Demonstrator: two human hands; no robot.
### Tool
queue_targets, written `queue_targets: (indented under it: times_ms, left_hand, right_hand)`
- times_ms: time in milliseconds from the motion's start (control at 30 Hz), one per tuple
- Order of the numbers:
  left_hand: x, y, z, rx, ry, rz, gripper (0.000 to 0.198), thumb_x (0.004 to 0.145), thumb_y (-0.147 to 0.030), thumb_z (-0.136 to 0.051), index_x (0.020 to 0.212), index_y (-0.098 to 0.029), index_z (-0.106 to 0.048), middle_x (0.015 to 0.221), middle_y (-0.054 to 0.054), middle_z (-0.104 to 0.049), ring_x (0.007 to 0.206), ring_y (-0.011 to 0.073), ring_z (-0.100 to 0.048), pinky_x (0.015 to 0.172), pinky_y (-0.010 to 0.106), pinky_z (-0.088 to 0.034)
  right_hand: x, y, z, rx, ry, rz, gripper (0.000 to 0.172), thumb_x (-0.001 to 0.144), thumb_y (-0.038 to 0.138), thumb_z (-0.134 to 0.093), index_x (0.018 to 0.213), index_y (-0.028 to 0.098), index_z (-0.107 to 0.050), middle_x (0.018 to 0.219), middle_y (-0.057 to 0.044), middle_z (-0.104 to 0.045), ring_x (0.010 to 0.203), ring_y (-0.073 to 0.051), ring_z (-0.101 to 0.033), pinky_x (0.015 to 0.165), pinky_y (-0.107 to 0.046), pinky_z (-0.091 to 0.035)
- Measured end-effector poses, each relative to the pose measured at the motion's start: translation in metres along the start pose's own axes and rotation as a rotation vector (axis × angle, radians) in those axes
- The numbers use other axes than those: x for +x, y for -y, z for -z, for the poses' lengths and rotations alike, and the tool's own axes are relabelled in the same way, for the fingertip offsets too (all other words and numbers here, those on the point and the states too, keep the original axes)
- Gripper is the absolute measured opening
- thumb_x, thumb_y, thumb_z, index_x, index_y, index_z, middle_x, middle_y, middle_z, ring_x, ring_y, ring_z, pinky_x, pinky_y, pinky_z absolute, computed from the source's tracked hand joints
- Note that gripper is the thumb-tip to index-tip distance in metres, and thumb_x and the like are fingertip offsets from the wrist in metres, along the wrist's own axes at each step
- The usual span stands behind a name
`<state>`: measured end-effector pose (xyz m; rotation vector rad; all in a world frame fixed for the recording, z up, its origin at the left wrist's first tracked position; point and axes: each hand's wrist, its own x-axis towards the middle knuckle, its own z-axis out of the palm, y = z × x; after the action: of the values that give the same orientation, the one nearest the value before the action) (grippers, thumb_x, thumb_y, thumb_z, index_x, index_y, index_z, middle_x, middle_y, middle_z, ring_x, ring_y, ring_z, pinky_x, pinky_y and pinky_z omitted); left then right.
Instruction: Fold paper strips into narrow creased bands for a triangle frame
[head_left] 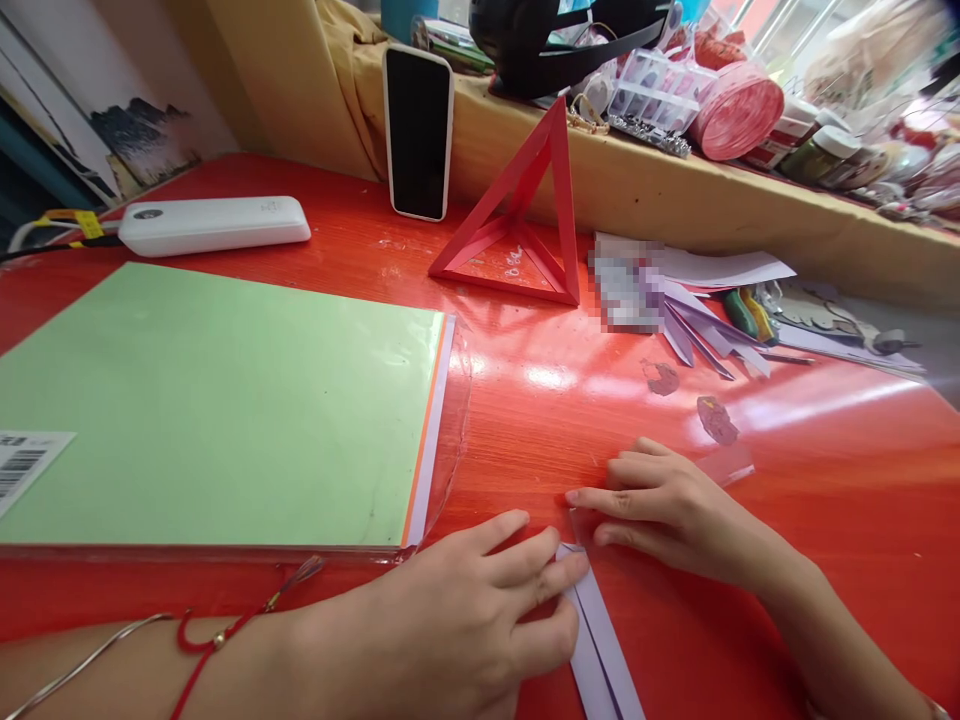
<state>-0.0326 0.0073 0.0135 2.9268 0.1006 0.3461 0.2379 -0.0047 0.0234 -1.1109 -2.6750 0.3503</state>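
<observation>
A folded lavender paper strip [600,640] lies on the red table at the bottom of the view, running down past the frame edge. My left hand [487,600] rests over its upper end, fingers bent and pressing it down. Just beyond that end is my right hand [667,505], with thumb and index finger at a small piece of clear tape [579,528] that reaches toward the strip's tip. The tape is thin and its edges are hard to see. Another clear piece [731,465] lies on the table behind my right hand.
A pack of coloured paper [247,400], green on top, lies at left. Behind stand a red paper pyramid frame [559,200] and a phone [418,135]. A white device [217,225] with cables sits at back left; paper scraps [705,325] and tools [750,315] lie at back right.
</observation>
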Motion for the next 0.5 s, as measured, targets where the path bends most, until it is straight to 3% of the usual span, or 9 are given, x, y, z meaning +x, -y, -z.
queue_targets:
  times_ms: [367, 500]
  left_hand:
    - [0.003, -0.001, 0.004, 0.005, 0.023, 0.009, 0.032, 0.094, -0.03, -0.053, 0.122, -0.017, -0.061, 0.142, 0.007, -0.056, 0.122, 0.0233, -0.054, 0.108, 0.037, -0.038]
    - [0.003, -0.002, 0.006, 0.008, 0.032, 0.018, 0.033, 0.094, -0.031, -0.053, 0.123, -0.017, -0.061, 0.141, 0.007, -0.056, 0.124, 0.0237, -0.053, 0.109, 0.037, -0.037]
  right_hand:
    - [0.008, 0.0, 0.002, -0.011, 0.022, 0.061, 0.026, 0.104, 0.036, -0.047, 0.111, 0.027, -0.071, 0.067, 0.003, -0.053, 0.066, -0.014, -0.04, 0.072, -0.031, -0.032]
    - [0.013, 0.007, 0.002, -0.025, 0.01, 0.036, 0.03, 0.106, 0.035, -0.043, 0.106, 0.025, -0.071, 0.068, 0.003, -0.056, 0.064, -0.013, -0.043, 0.067, -0.03, -0.03]
